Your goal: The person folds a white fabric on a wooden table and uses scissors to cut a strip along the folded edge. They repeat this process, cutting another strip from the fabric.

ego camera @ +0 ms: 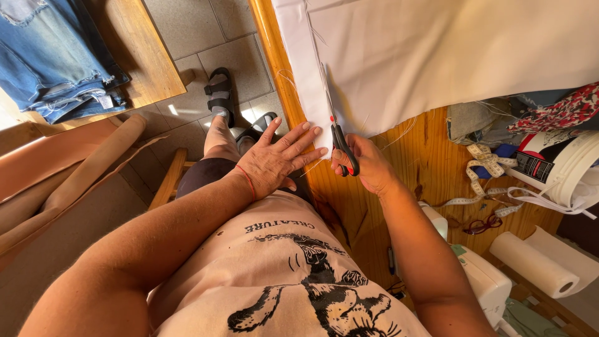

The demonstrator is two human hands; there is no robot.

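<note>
Head view: the white fabric [437, 56] is spread over the wooden table [430, 156], filling the frame from 12 to 2 o'clock. Its near edge is pressed flat by the left hand [274, 159], fingers spread, released. At 3 o'clock of that hand, black-handled scissors [342, 146] are grasped by the right hand [368, 165], blades laid into the fabric. A measuring tape [483, 165] is seen at 3 o'clock.

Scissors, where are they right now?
In the head view, the scissors are in the right hand, near the middle, cutting up the edge of the white fabric; the left hand lies flat beside them.
</note>
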